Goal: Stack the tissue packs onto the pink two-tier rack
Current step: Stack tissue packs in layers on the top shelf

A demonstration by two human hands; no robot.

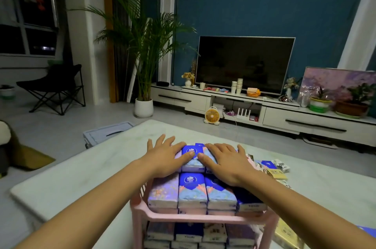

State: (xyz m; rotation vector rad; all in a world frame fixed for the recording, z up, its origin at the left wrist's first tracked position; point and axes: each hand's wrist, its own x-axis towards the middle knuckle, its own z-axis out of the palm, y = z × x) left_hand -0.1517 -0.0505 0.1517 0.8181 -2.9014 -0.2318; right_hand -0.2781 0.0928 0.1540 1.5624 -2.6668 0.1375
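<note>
Both hands flat, fingers straight: left hand (165, 157) and right hand (227, 162) press the far blue-and-pink plastic-wrapped tissue packs (192, 158) (glossy, floral) atop the pink plastic two-tier rack (195, 217).

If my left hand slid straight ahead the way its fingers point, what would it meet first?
Probably nothing: past the left hand and the tissue packs it presses lies only bare table, though the far rim of the rack is hidden.
</note>
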